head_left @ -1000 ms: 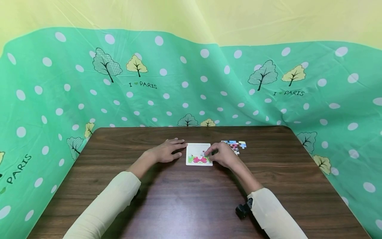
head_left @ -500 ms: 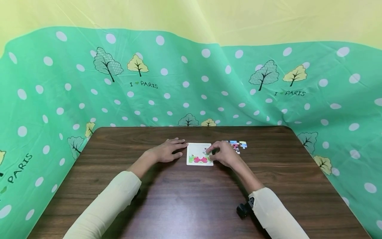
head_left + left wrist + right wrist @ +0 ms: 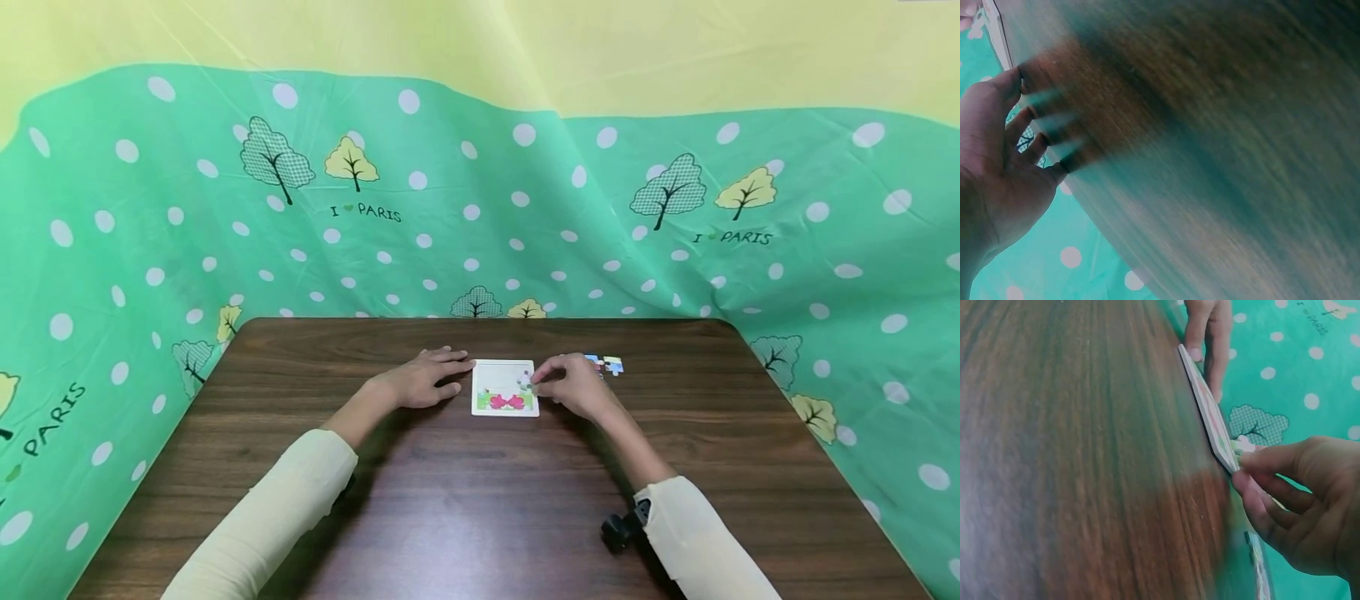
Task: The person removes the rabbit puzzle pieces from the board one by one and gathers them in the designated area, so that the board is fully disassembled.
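Note:
A white square puzzle tray [image 3: 497,374] lies on the table, with joined pieces showing two pink shapes on green [image 3: 505,402] along its near side. My right hand [image 3: 579,389] is over its right edge and pinches a small puzzle piece [image 3: 1242,445], light with some green, between thumb and fingers; the fingertips partly hide it. My left hand [image 3: 422,381] rests on the table at the tray's left, fingers spread, their tips at its left edge. In the left wrist view the left hand [image 3: 1007,150] holds nothing.
Loose puzzle pieces [image 3: 612,365] lie right of the tray, partly hidden behind my right hand. The brown wooden table [image 3: 465,500] ends at a green dotted curtain [image 3: 375,283]. A black wrist camera [image 3: 619,532] hangs under the right sleeve.
My right hand has shifted slightly right and back from the tray's middle, now uncovering more of the tray's right side and covering more of the loose pieces. The left hand stays put.

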A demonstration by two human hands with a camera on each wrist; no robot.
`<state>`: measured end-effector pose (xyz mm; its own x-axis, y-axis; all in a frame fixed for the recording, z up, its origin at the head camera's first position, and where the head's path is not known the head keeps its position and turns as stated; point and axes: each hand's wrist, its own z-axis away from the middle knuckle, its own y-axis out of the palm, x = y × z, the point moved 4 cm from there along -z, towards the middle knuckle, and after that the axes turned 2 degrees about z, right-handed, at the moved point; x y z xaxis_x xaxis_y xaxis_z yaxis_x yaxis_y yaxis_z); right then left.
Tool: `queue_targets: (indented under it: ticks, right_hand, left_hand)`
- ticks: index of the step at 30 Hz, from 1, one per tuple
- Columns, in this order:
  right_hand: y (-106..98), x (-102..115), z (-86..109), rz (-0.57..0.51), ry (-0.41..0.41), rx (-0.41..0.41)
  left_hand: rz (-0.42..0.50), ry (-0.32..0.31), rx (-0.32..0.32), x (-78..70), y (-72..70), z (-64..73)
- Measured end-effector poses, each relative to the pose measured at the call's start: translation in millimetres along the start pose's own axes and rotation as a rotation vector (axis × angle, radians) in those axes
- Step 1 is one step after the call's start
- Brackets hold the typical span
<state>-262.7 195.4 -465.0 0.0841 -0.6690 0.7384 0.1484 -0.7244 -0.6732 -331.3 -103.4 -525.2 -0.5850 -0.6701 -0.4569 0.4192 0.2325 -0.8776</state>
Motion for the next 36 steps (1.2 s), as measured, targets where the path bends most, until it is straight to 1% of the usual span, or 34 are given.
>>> queue_targets:
  ticks: [4,10,14,17,21,24,28,31,36]
  right_hand:
    - [-4.7,-2.0,2.5,-0.088,0.022,0.001]
    - [-12.3,-10.7,6.8,-0.141,0.075,-0.028]
    - [-17.7,-16.2,9.4,-0.17,0.061,-0.04]
    - [-23.1,-18.8,11.1,-0.184,0.022,-0.057]
    - [-32.1,-23.2,13.1,-0.207,-0.011,-0.088]
    - [-39.0,-27.2,15.1,-0.223,-0.008,-0.106]
    - [-46.1,-33.1,17.5,-0.265,0.015,-0.101]
    - [-51.0,-37.2,18.9,-0.295,0.017,-0.088]
    - [-60.1,-43.2,21.5,-0.293,0.013,-0.081]
  left_hand:
    - [-0.007,-0.007,0.002,1.0,0.4,-0.5]
    - [-0.004,-0.011,0.006,-1.4,-0.2,-0.5]
    - [0.022,-0.021,0.008,-5.0,-2.0,0.9]
    - [0.036,-0.027,0.009,-7.3,-2.9,1.8]
    - [0.041,-0.031,0.01,-8.5,-3.4,2.1]
    - [0.04,-0.027,0.01,-9.2,-3.8,2.3]
    - [0.035,-0.021,0.017,-11.1,-5.1,3.7]
    - [0.031,-0.026,0.022,-13.1,-6.5,4.8]
    - [0.049,-0.034,0.014,-15.2,-8.3,6.6]
